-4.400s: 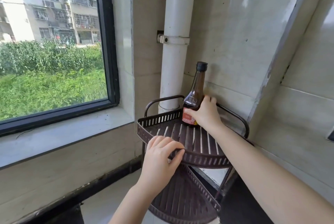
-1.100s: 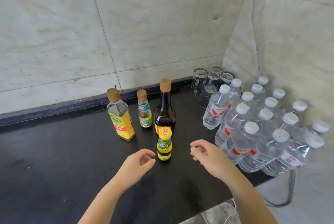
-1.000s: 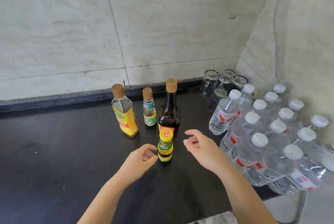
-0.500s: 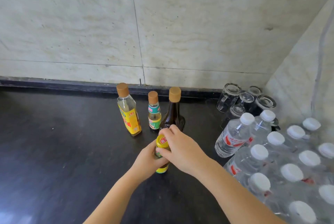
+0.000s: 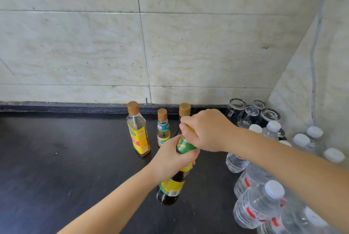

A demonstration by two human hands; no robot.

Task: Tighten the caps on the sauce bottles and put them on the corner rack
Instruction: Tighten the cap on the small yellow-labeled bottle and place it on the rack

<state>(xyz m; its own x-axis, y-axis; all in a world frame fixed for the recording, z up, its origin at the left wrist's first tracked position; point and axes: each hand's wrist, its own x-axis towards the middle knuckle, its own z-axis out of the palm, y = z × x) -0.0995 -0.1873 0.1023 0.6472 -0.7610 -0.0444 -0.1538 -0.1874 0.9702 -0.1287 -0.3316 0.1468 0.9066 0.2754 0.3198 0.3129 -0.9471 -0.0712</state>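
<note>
Frame centre: left hand (image 5: 170,160) grasps small sauce bottle (image 5: 174,184) mid-body, right hand (image 5: 205,131) clenched round its cap. Water bottles (image 5: 260,203) crowd right; black counter (image 5: 56,167) open left; tiled wall (image 5: 170,44) behind.

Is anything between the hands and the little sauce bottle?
No. The left hand grips the small sauce bottle round its middle and the right hand covers its cap. The corner rack is out of view.

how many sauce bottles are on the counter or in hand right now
4. Yellow-label bottle, small green-label bottle and dark bottle, mostly hidden behind the right hand, stand by the wall. The fourth is gripped by the left hand, its cap under the right.
</note>
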